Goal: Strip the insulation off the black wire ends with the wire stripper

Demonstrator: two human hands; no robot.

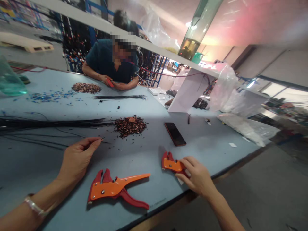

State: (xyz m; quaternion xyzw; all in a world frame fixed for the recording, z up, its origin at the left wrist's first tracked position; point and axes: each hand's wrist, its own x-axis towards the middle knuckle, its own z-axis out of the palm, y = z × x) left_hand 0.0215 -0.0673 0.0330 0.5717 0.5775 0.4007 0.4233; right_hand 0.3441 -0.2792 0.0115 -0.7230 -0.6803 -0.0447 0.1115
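Observation:
My left hand [78, 157] pinches the end of a thin black wire [103, 139] between thumb and forefinger, above the table. On the right, my right hand [196, 175] is closed round the handles of an orange and red wire stripper [172, 164], whose jaws point left. A second orange and red stripper [106, 189] lies on the table between my hands, its handles apart. Beyond my left hand, a bundle of long black wires [60, 123] reaches in from the left edge. Its right end meets a pile of small dark and copper-coloured pieces [131, 126].
A phone [175, 134] lies right of the pile. Across the blue-grey table [149, 154], a person [113, 64] holds a red tool near another wire bundle [120, 97]. Blue bits [51, 95] and a copper-coloured heap [86, 87] lie far left. Plastic bags [247, 126] lie right.

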